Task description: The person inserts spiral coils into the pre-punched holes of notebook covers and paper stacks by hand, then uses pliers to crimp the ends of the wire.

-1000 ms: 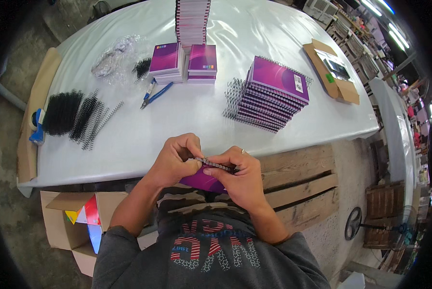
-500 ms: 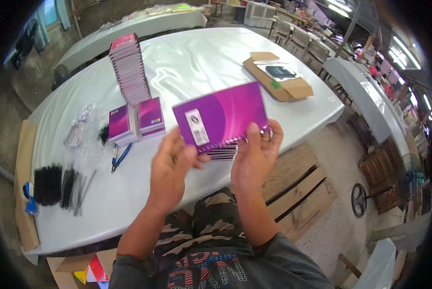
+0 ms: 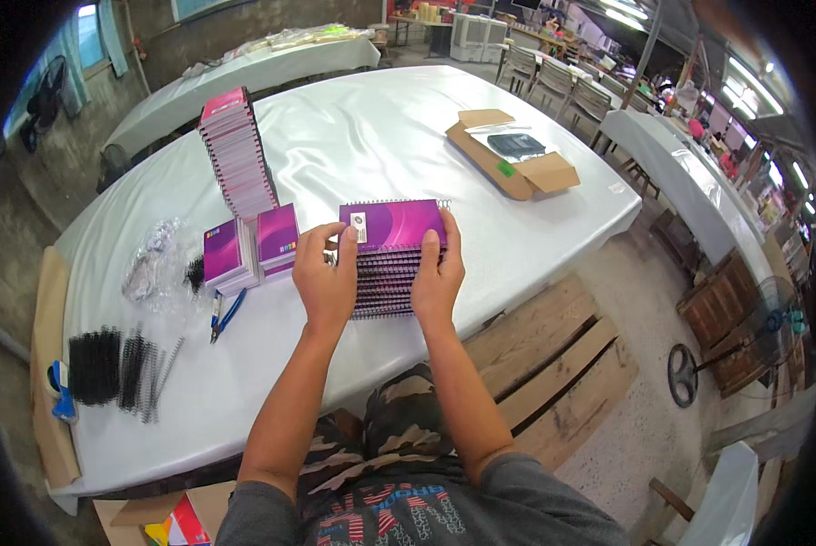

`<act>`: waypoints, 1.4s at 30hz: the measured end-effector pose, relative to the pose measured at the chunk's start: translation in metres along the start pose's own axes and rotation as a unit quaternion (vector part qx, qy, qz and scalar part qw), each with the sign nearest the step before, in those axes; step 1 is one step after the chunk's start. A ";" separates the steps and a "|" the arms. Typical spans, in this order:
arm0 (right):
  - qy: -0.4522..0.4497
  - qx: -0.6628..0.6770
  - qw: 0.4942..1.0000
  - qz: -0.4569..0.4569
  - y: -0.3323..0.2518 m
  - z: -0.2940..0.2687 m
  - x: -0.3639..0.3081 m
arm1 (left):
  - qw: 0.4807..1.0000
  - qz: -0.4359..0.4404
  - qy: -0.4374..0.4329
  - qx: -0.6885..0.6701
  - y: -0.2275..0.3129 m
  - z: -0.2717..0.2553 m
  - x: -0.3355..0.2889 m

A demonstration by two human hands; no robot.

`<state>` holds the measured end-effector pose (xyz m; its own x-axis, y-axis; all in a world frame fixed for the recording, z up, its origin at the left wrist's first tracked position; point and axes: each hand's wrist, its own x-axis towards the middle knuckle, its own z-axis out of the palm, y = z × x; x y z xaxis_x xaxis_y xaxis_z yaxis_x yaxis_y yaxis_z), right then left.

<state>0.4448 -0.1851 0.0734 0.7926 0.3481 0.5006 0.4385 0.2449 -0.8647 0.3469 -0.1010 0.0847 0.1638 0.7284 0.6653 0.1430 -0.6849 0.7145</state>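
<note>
A purple spiral-bound notebook [image 3: 397, 224] with a white label lies on top of a stack of spiral notebooks [image 3: 385, 289] at the table's near edge. My left hand [image 3: 326, 273] grips its left end, thumb over the cover. At the other end my right hand [image 3: 438, 271] is closed on the same notebook, its thumb pressed on the cover's lower right. To the left stand two piles of unbound purple booklets [image 3: 277, 232]. A pair of blue-handled pliers [image 3: 228, 315] lies in front of them.
Behind the booklets rises a tall, leaning stack of bound notebooks [image 3: 237, 155]. Black binding coils [image 3: 96, 367] lie at the left, near crumpled clear plastic [image 3: 153, 264] and a blue tape dispenser [image 3: 63, 391]. An opened cardboard box [image 3: 540, 177] sits at the far right.
Both hands have lowered the purple notebook from a raised, tilted position onto the stack. It now lies level there, still between my hands.
</note>
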 end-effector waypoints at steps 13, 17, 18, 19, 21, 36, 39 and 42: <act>0.055 -0.047 0.997 -0.029 -0.004 -0.014 -0.007 | 0.999 -0.006 0.027 0.030 -0.033 -0.038 0.027; 0.086 -0.076 0.983 -0.143 -0.025 -0.020 -0.042 | 0.937 0.050 -0.060 0.340 -0.109 -0.094 0.049; 0.081 -0.052 0.981 -0.170 -0.024 -0.017 -0.053 | 0.936 0.049 -0.055 0.345 -0.126 -0.106 0.048; 0.045 -0.029 0.981 -0.189 -0.022 -0.013 -0.064 | 0.902 0.040 -0.090 0.421 -0.142 -0.118 0.046; 0.006 0.003 0.979 -0.204 -0.019 -0.004 -0.087 | 0.850 0.110 -0.093 0.506 -0.185 -0.145 0.034; -0.367 0.241 0.844 0.308 0.003 0.048 -0.119 | 0.976 -0.022 -0.056 0.208 -0.024 -0.162 -0.094; -0.479 0.223 0.834 0.156 0.010 0.044 -0.104 | 0.975 -0.208 -0.068 0.043 -0.053 -0.168 -0.086; -0.510 0.201 0.810 0.208 0.011 0.055 -0.115 | 0.932 -0.318 -0.156 -0.077 -0.077 -0.171 -0.109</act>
<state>0.3345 -0.1726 0.0087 -0.0154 0.9926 0.1201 -0.1136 0.1176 -0.9865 0.1510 -0.1234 -0.0058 0.3731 0.9276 0.0192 0.1698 -0.0886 0.9815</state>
